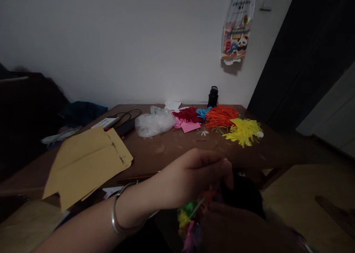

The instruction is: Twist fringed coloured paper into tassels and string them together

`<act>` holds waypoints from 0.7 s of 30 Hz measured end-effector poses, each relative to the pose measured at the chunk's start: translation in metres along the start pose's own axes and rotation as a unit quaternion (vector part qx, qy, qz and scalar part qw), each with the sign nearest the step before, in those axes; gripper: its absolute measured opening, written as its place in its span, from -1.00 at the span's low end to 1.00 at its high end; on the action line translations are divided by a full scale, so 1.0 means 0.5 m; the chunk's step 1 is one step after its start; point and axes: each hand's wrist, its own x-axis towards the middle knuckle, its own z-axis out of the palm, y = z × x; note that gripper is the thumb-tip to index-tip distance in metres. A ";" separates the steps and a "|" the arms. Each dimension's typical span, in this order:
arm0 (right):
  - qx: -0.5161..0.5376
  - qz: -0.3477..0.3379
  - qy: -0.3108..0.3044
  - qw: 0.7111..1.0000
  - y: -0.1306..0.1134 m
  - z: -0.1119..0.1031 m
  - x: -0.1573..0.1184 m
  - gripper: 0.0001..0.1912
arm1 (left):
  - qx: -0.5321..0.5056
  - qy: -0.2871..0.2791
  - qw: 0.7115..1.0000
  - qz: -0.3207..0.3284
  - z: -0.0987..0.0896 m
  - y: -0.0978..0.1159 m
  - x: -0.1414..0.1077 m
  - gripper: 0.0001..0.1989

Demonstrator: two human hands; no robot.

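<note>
My left hand (194, 175), with a silver bangle at the wrist, is raised before the table's front edge, its fingers curled together; whatever they pinch is too small and dark to make out. Below it, in shadow, my right hand (222, 219) is close to a bundle of coloured strips (187, 219) in green, yellow, pink and orange. A thin pale stick or strip crosses the bundle. The right fingers are mostly dark and hidden, so their grip cannot be made out.
On the brown table (149, 153) lie yellow-brown card sheets (91, 157), a clear plastic bag (155, 122), orange fringed strips (222, 116), yellow ones (245, 131), dark red ones (188, 114) and pink paper (190, 126). A black bottle (213, 97) stands behind.
</note>
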 end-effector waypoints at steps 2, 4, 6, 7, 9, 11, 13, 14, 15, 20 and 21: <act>-0.073 -0.065 -0.008 0.995 -0.026 -0.005 0.039 -0.83 | 0.050 -0.029 0.998 -0.003 0.005 0.011 0.001 -0.65; -0.137 -0.010 -0.022 0.990 -0.025 -0.018 0.063 -0.83 | 0.074 -0.051 0.996 0.008 0.009 0.019 -0.001 -0.69; -0.169 0.061 -0.055 0.982 -0.006 -0.037 0.073 -0.81 | 0.060 -0.059 0.996 0.026 0.008 0.020 -0.001 -0.71; -0.174 0.072 -0.084 0.979 0.008 -0.046 0.075 -0.80 | 0.045 -0.057 0.997 0.035 0.005 0.018 0.000 -0.71; -0.155 0.062 -0.152 0.974 0.038 -0.062 0.075 -0.80 | 0.027 -0.036 0.998 0.049 -0.009 0.007 0.010 -0.68; -0.100 0.063 -0.197 0.973 0.066 -0.074 0.073 -0.82 | 0.052 0.002 0.996 0.069 -0.033 -0.011 0.027 -0.67; 0.000 0.089 -0.193 0.977 0.089 -0.086 0.072 -0.80 | 0.153 0.084 0.980 0.097 -0.060 -0.033 0.046 -0.71; 0.062 0.117 -0.170 0.976 0.098 -0.091 0.072 -0.79 | 0.225 0.141 0.957 0.114 -0.072 -0.046 0.052 -0.77; 0.130 0.150 -0.139 0.970 0.105 -0.097 0.072 -0.78 | 0.297 0.203 0.924 0.133 -0.081 -0.058 0.054 -0.83; 0.361 0.322 -0.005 0.875 0.123 -0.109 0.072 -0.80 | 0.414 0.289 0.843 0.188 -0.040 -0.133 0.008 -0.84; 0.396 0.342 0.001 0.852 0.123 -0.105 0.073 -0.80 | 0.389 0.247 0.870 0.177 -0.015 -0.152 -0.004 -0.81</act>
